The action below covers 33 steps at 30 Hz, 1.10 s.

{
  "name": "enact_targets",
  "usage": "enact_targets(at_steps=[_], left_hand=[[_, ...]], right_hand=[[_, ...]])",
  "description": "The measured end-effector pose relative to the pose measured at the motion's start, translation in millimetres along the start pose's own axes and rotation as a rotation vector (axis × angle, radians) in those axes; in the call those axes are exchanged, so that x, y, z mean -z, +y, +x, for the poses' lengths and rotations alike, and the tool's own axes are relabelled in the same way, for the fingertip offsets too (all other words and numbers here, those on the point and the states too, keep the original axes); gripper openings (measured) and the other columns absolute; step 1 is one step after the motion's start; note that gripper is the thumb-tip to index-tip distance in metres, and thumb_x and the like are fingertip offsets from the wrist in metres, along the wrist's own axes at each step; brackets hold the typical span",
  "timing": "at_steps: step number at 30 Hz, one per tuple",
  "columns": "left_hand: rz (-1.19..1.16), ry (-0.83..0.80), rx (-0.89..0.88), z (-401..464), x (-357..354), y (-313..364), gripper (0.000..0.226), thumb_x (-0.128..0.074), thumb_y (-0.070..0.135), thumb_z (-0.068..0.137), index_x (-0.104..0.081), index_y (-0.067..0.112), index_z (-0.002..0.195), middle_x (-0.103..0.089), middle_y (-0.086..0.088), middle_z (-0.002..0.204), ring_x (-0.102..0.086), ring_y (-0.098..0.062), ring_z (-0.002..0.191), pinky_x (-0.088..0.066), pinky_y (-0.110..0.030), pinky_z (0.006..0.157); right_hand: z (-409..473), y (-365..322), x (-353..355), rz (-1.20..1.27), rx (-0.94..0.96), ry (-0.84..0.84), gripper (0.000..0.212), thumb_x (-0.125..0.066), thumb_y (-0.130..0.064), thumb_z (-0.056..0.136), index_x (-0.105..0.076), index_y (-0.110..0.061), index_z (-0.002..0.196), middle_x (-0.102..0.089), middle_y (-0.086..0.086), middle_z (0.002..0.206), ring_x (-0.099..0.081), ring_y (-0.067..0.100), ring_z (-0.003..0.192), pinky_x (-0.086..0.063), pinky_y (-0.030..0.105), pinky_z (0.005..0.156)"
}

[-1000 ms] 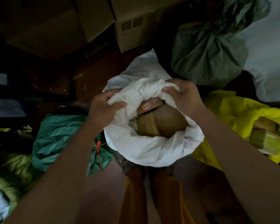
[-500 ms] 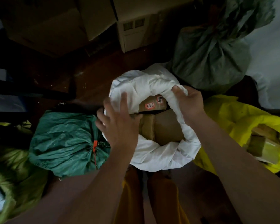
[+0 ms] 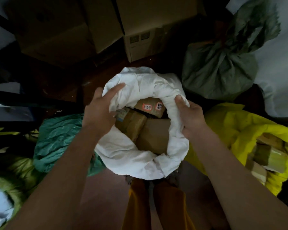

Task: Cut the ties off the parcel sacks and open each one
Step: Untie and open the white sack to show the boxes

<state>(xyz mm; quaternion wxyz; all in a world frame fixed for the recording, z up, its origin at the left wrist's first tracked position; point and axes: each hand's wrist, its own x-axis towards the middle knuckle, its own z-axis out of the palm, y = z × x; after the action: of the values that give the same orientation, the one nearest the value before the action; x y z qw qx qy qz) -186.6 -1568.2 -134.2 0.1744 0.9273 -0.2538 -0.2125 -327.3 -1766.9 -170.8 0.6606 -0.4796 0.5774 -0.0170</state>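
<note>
A white parcel sack (image 3: 136, 156) stands open in front of me, its rim rolled down. Brown cardboard parcels (image 3: 150, 130) with labels show inside. My left hand (image 3: 98, 112) grips the rim on the left side, thumb laid over the cloth. My right hand (image 3: 189, 117) grips the rim on the right, fingers curled round the fabric. A teal sack (image 3: 56, 138) lies to the left; no tie shows on it from here. A grey-green sack (image 3: 219, 68) is knotted shut at the back right.
A yellow sack (image 3: 239, 130) lies open at the right with parcels (image 3: 269, 155) spilling out. Cardboard boxes (image 3: 140, 30) stand behind. A yellow-green sack (image 3: 15, 173) sits at the lower left. My legs in orange trousers (image 3: 155, 205) are below the white sack.
My left hand moved from the near left of the rim up to its far left and took hold of the cloth. The sack mouth is spread wider, showing more parcels.
</note>
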Motion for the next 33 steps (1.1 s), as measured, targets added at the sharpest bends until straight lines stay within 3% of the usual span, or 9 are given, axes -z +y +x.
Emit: enact_targets(at_steps=[2, 7, 10, 15, 18, 21, 27, 30, 33], left_hand=[[0.002, -0.073, -0.057, 10, 16, -6, 0.09, -0.066, -0.001, 0.079, -0.029, 0.054, 0.141, -0.041, -0.003, 0.126, -0.05, -0.026, 0.111, -0.048, -0.039, 0.084], [0.057, -0.2, -0.135, 31, 23, -19, 0.093, -0.066, 0.0, 0.08, -0.026, 0.059, 0.139, -0.04, -0.002, 0.132, -0.048, -0.025, 0.115, -0.041, -0.03, 0.079], [0.051, -0.245, -0.133, 34, 4, -22, 0.092, -0.066, 0.0, 0.081, -0.026, 0.059, 0.14, -0.036, 0.001, 0.129, -0.049, -0.02, 0.107, -0.039, -0.024, 0.075], [0.04, -0.025, -0.141, 12, -40, -20, 0.082, -0.079, 0.014, 0.073, -0.04, 0.041, 0.139, -0.03, -0.007, 0.135, -0.049, -0.031, 0.116, -0.05, -0.045, 0.093], [-0.006, 0.29, 0.048, -3, -57, -15, 0.071, -0.08, 0.028, 0.073, -0.045, 0.036, 0.134, -0.04, -0.013, 0.123, -0.052, -0.032, 0.107, -0.047, -0.05, 0.091], [0.019, 0.372, 0.19, -13, -72, -2, 0.064, -0.071, 0.036, 0.082, -0.041, 0.038, 0.138, -0.043, -0.013, 0.124, -0.049, -0.029, 0.108, -0.036, -0.048, 0.099], [0.064, 0.367, 0.32, -3, -88, 9, 0.066, -0.064, 0.036, 0.087, -0.033, 0.036, 0.145, -0.042, -0.008, 0.137, -0.044, -0.029, 0.12, -0.029, -0.049, 0.104], [-0.071, 0.379, 0.228, 5, -84, -5, 0.06, -0.062, 0.019, 0.088, -0.039, 0.032, 0.142, -0.049, -0.009, 0.133, -0.048, -0.028, 0.118, -0.035, -0.046, 0.104], [-0.376, 0.391, 0.057, 11, -76, -36, 0.047, -0.058, 0.0, 0.087, -0.057, 0.016, 0.132, -0.056, 0.001, 0.127, -0.051, -0.004, 0.117, -0.038, -0.014, 0.101]], right_hand=[[-3, 1, -2, -0.029, -0.057, -0.005, 0.023, -0.062, -0.044, 0.091, -0.066, -0.025, 0.08, -0.071, -0.008, 0.07, -0.069, 0.006, 0.067, -0.053, 0.018, 0.055], [-1, 8, 2, -0.048, -0.302, -0.073, 0.055, -0.063, -0.057, 0.086, -0.064, -0.011, 0.117, -0.069, 0.01, 0.11, -0.066, 0.027, 0.101, -0.054, 0.042, 0.093], [0, 22, 3, -0.014, -0.369, -0.037, 0.05, -0.063, -0.054, 0.087, -0.064, -0.011, 0.112, -0.068, 0.01, 0.109, -0.066, 0.026, 0.099, -0.055, 0.042, 0.09], [1, 52, 10, -0.134, -0.061, 0.105, 0.019, -0.058, -0.043, 0.094, -0.067, -0.026, 0.093, -0.07, -0.004, 0.091, -0.067, 0.017, 0.093, -0.052, 0.026, 0.071], [5, 58, 15, -0.318, 0.232, 0.08, 0.024, -0.06, -0.037, 0.093, -0.063, -0.028, 0.115, -0.066, -0.005, 0.108, -0.062, 0.013, 0.103, -0.05, 0.022, 0.085], [6, 57, 12, -0.545, 0.543, 0.1, 0.047, -0.062, -0.03, 0.091, -0.051, -0.024, 0.136, -0.046, -0.003, 0.127, -0.045, 0.002, 0.111, -0.033, 0.001, 0.091], [3, 40, -12, -0.955, 0.837, 0.042, 0.07, -0.06, -0.062, 0.084, -0.038, -0.035, 0.144, -0.037, 0.003, 0.147, -0.039, 0.029, 0.129, -0.04, 0.041, 0.099], [13, 34, -18, -0.988, 0.845, 0.021, 0.059, -0.066, -0.043, 0.089, -0.044, -0.034, 0.143, -0.044, 0.003, 0.144, -0.046, 0.033, 0.123, -0.046, 0.046, 0.098], [33, 27, -7, -0.844, 0.879, -0.077, 0.042, -0.064, -0.021, 0.092, -0.058, -0.017, 0.133, -0.061, 0.006, 0.13, -0.057, 0.024, 0.117, -0.044, 0.035, 0.104]])
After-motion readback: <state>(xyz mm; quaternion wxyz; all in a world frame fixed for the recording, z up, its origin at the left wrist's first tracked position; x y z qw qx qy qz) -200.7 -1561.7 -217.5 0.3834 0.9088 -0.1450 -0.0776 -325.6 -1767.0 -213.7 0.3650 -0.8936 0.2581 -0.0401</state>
